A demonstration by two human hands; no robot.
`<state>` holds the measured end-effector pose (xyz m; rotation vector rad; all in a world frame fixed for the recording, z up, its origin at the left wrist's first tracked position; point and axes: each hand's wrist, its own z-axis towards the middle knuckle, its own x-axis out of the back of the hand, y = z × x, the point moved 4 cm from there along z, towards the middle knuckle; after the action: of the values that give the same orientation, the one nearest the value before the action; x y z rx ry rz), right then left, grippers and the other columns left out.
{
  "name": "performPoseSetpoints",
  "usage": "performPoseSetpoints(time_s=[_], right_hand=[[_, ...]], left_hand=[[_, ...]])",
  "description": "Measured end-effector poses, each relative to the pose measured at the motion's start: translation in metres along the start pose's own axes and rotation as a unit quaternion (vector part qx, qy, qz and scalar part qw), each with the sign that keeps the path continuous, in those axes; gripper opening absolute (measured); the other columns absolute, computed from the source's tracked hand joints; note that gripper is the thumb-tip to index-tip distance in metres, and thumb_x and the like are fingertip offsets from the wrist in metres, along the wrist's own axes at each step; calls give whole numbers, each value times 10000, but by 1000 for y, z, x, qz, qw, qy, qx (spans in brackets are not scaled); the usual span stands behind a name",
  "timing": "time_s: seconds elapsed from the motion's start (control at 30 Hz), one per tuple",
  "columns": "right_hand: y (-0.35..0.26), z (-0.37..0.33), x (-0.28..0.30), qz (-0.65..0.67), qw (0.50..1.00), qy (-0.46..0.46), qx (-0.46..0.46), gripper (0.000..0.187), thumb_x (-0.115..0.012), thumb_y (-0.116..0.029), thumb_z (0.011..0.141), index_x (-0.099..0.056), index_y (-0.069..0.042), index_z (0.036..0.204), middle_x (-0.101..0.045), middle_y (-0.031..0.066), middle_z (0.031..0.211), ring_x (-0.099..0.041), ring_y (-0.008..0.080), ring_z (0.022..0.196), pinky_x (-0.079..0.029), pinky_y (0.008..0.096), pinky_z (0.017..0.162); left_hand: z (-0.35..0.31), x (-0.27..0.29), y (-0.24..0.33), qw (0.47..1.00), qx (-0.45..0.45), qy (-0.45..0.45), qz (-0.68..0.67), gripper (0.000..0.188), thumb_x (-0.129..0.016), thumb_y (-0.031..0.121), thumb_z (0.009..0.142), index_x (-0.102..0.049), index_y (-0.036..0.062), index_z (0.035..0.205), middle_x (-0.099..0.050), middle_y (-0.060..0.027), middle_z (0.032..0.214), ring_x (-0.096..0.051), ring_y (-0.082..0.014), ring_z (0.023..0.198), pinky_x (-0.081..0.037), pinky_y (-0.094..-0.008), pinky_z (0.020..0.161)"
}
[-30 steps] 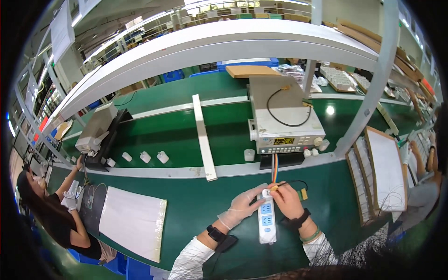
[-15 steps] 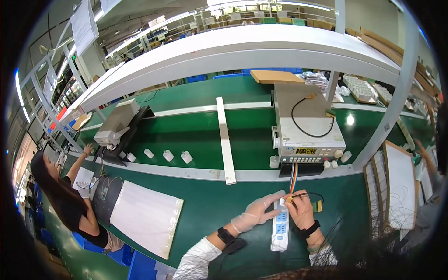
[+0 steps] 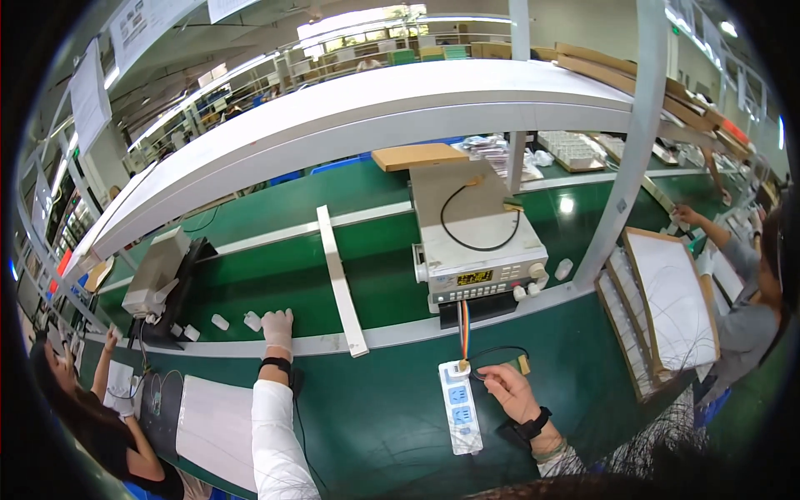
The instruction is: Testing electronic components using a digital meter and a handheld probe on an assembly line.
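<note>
My left hand [image 3: 277, 327], in a thin pale glove, stretches forward to the far rail, its fingers curled over a small white power adapter that they hide almost wholly. A second white adapter [image 3: 252, 321] stands just left of it. Near my right side lies a white power strip [image 3: 461, 412] with blue sockets. One adapter [image 3: 455, 369] sits in its far end, with a yellow connector [image 3: 464, 365] at it. My right hand [image 3: 510, 392] is beside the strip, thumb and fingers together at the black cable [image 3: 477, 374]; the grip is partly hidden.
A bench test instrument [image 3: 475, 267] with a lit display stands behind the strip, ribbon wires [image 3: 465, 329] running down from it. A white bar [image 3: 340, 283] crosses the green belt. Stacked trays [image 3: 667, 300] lean at right. Co-workers [image 3: 137, 442] sit at left and right [image 3: 746, 300].
My left hand has left the power strip and reached far left to the row of adapters. My right hand has drawn slightly away from the plugged adapter. The view has turned right.
</note>
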<state>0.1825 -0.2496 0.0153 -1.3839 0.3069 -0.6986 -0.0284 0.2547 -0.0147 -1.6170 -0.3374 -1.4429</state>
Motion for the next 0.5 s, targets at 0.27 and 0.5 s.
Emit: performPoseSetpoints(time_s=[0.27,0.5], right_hand=[[7,-5,18,7,999,51,-17,181,-585,-97,936,-649,-34,1093,-583,31,928,-577,99,772,-469,221,708],[2,-2,8,3,999,48,-9,178,-591,-110,937,-653,-41,1089,-587,40,933,-595,106,792,-482,226,707]], left_hand=[[-113,136,97,819,-85,23,-568,367,-684,123,824,-586,40,1168,-631,-121,1108,-644,-194,946,-515,-320,837],[-232,190,239,445,-118,-202,-864,313,-689,57,844,-578,13,1133,-654,-55,1054,-623,-146,963,-504,-279,870]])
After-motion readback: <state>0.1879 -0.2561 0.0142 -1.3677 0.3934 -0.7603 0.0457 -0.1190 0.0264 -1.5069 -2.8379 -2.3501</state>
